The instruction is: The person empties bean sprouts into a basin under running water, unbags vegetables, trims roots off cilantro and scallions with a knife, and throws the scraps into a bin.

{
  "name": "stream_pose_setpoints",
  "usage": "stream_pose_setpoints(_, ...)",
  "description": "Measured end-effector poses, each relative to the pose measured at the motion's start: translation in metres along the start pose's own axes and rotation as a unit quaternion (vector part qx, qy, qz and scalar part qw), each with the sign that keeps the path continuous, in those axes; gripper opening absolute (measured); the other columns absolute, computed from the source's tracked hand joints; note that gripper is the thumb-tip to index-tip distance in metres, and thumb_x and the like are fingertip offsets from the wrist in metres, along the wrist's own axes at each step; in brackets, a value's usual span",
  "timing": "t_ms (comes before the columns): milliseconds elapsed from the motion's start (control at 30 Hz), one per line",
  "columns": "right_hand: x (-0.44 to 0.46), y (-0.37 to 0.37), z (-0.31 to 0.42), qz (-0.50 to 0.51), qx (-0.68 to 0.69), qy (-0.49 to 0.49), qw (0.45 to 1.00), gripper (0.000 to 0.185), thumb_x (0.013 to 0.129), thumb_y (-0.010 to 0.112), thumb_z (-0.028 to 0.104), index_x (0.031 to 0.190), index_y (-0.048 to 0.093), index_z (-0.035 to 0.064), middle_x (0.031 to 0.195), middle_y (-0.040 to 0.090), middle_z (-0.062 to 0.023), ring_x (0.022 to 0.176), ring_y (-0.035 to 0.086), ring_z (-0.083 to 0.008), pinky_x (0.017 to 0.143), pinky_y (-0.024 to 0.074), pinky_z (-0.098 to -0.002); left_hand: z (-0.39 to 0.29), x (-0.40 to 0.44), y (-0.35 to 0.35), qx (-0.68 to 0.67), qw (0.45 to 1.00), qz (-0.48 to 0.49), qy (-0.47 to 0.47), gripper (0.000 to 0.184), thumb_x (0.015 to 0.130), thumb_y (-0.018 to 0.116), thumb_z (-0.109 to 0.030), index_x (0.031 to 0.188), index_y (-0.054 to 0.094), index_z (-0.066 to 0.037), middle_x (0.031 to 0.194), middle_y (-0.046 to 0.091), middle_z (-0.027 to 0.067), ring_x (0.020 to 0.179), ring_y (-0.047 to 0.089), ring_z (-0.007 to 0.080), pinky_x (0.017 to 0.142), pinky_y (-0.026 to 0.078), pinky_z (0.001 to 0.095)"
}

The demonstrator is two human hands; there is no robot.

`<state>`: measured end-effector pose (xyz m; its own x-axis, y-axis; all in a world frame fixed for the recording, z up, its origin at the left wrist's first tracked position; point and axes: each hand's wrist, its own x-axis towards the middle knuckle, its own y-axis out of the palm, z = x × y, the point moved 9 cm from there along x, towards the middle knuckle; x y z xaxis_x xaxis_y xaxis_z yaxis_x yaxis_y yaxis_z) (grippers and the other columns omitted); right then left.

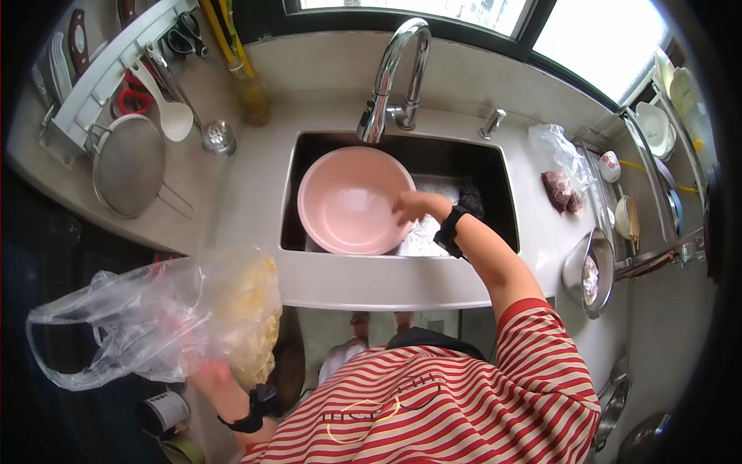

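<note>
A pink plastic basin (340, 166) rests tilted in the left part of the sink (504, 182). My right hand (417, 206) is at the basin's right rim, its fingers curled over the edge. At the lower left, my left hand (209, 375) holds up a clear plastic bag (147, 309) with loop handles. Something yellowish (259, 301) shows through the bag's right side; I cannot make out what it is. The bag's film partly covers the left hand's fingers. A chrome faucet (379, 93) arches above the basin.
A knife rack (116, 62) with a hanging strainer (130, 166) and white spoon (175, 120) stands left. Right of the sink are a bag of dark red food (560, 192), a metal bowl (576, 267) and a dish rack (649, 216).
</note>
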<state>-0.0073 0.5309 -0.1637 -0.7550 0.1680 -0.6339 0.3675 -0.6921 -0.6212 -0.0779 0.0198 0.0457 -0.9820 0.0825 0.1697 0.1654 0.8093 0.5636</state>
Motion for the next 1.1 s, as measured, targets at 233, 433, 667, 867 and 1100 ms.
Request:
stream_pose_setpoints(233,0.072,-0.15,0.01,-0.373,0.252,-0.312,0.837,0.03,0.073,0.064,0.022,0.09,0.061,-0.0029,0.087,0.064,-0.0224,0.08,0.062,-0.0337,0.069,0.0471,-0.0376,0.013,-0.024,0.079,-0.075,0.978,0.193,-0.037,0.042,0.092,0.046,-0.028,0.127,0.045,-0.004,0.124,0.051,0.0104,0.113,0.048,0.0239,0.097,0.039,0.0393)
stream_pose_setpoints(433,0.028,-0.155,0.004,-0.433,0.218,-0.028,0.874,0.039,0.069,0.055,0.013,0.107,0.06,0.0026,0.097,0.063,-0.0216,0.099,0.057,-0.0366,0.088,0.0444,-0.0409,0.05,-0.042,0.06,0.004,0.987,0.146,-0.065,0.04,0.093,0.042,-0.033,0.124,0.047,-0.008,0.119,0.054,0.01,0.109,0.05,0.0242,0.095,0.04,0.0403)
stream_pose_setpoints(667,0.051,-0.172,0.012,-0.327,0.205,-0.177,0.905,0.065,0.078,0.056,0.009,0.135,0.029,-0.005,0.136,0.038,-0.0217,0.125,0.04,-0.0278,0.098,0.035,-0.0293,0.079,-0.063,0.087,-0.111,0.961,0.174,-0.183,0.035,0.092,0.045,-0.029,0.12,0.049,-0.008,0.111,0.055,0.0087,0.099,0.053,0.0207,0.085,0.045,0.0353)
stream_pose_setpoints(867,-0.008,-0.11,0.051,-0.144,0.031,-0.198,0.969,0.061,0.077,0.06,0.007,0.133,0.037,0.0016,0.112,0.059,-0.0169,0.102,0.057,-0.0225,0.084,0.0467,-0.0285,0.118,-0.079,0.112,-0.252,0.893,0.189,-0.322,0.03,0.092,0.048,-0.025,0.117,0.05,-0.008,0.105,0.056,0.0075,0.091,0.055,0.0176,0.077,0.049,0.031)
stream_pose_setpoints(1100,-0.138,0.045,0.048,-0.035,0.139,-0.268,0.953,0.025,0.077,0.065,0.017,0.098,0.061,0.003,0.082,0.064,-0.0067,0.081,0.062,-0.0173,0.067,0.0499,-0.0302,0.184,-0.064,0.134,-0.162,0.917,0.149,-0.334,0.028,0.09,0.051,-0.018,0.116,0.051,-0.008,0.1,0.058,0.0046,0.089,0.056,0.0148,0.073,0.049,0.0288)
